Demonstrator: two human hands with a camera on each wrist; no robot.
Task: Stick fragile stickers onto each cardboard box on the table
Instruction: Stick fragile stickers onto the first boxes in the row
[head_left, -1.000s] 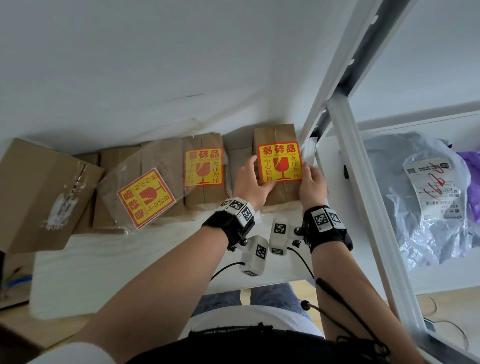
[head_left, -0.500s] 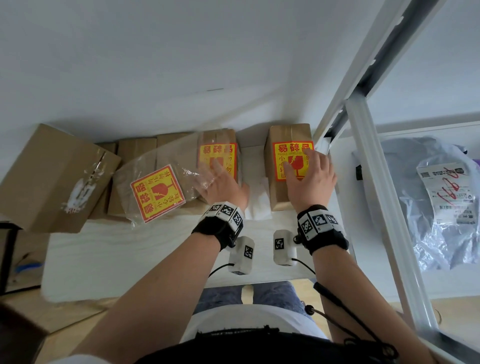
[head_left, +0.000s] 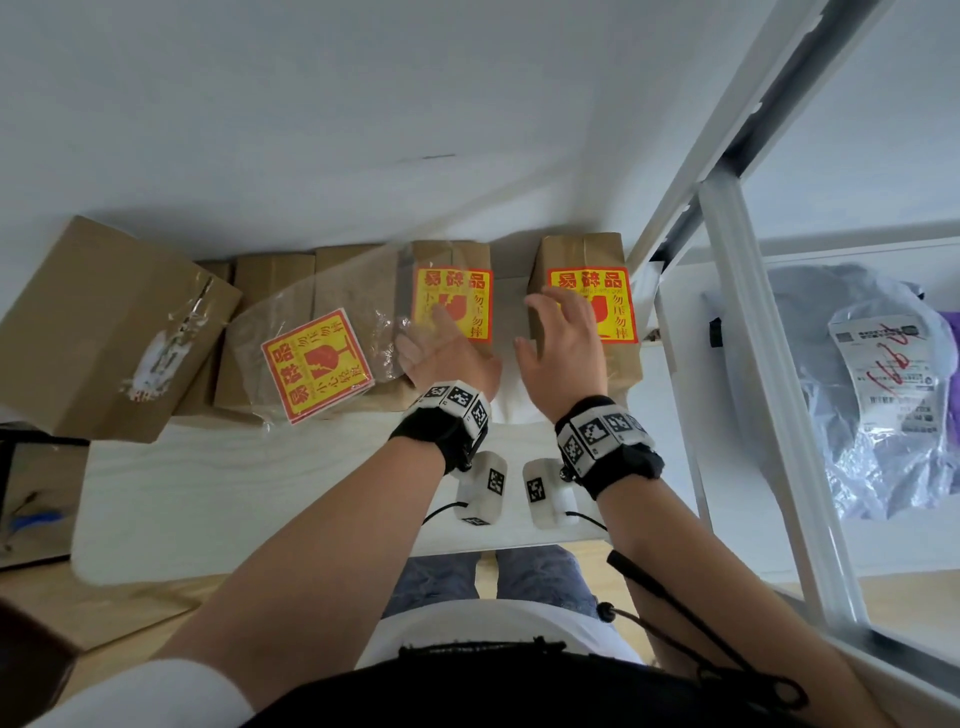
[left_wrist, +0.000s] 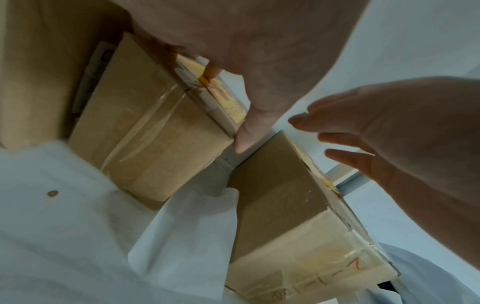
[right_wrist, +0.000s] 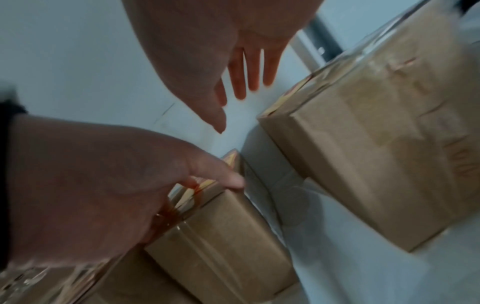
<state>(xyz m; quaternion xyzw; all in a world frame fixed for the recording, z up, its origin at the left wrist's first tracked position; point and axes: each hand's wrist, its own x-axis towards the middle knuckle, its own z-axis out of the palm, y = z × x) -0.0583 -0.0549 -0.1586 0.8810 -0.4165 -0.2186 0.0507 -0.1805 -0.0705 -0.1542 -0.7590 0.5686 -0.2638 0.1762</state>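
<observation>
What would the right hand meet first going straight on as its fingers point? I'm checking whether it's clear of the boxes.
Probably the stickered box: the right hand hovers open over its front edge, fingers aimed across its top; height is unclear.

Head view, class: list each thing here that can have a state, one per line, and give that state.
Right box: upright, fragile sticker stuck on top.
Middle box: fragile sticker on top.
Left boxes: no sticker visible, partly under the plastic bag.
Plastic bag: lying on the boxes, sticker pack inside.
Left hand: open, resting on the middle box.
Right hand: open, above the right box, holding nothing.
</observation>
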